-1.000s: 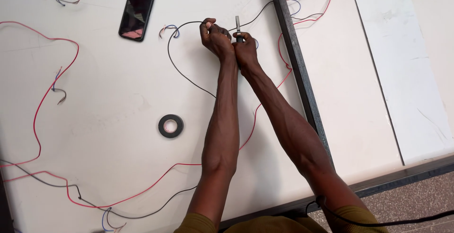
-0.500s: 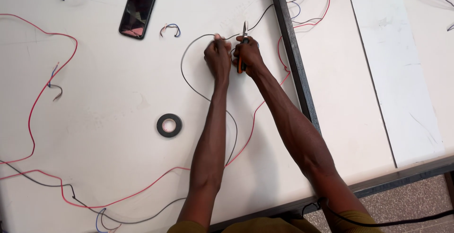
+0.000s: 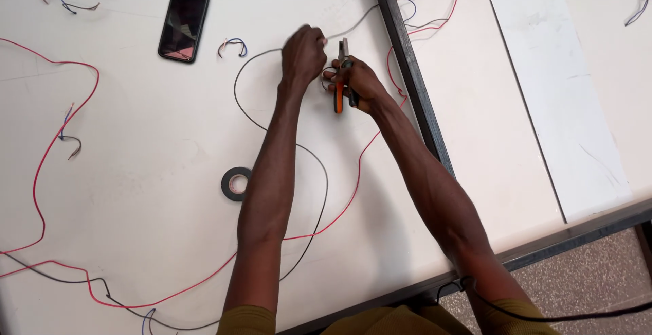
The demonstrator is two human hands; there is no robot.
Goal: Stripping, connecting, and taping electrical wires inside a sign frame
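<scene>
Landmark: roll of black tape (image 3: 236, 183), lying flat on the white table (image 3: 136, 145).

Containers, packages, labels, signs: none to enter; the tape roll shows a pale core, no readable marking.

Left hand (image 3: 303, 55): up and right of the tape roll, fingers curled closed over the black wire (image 3: 244, 107). That wire loops out left from the hand, then runs down past the right of the tape roll toward the near table edge.

Right hand (image 3: 358, 85): just right of the left hand, closed around the orange-handled pliers (image 3: 341, 77). Tool tip points away from the person; whether its jaws bite the wire cannot be told.

Red wire (image 3: 353, 192): curves from right of the hands down under the forearms, well right of the tape roll.

Black phone (image 3: 183, 23): up and left of the tape roll, face up.

Short blue wire piece (image 3: 232, 45): between phone and left hand.

Dark metal bar (image 3: 406, 63): far right of the tape roll, crossing the table.
</scene>
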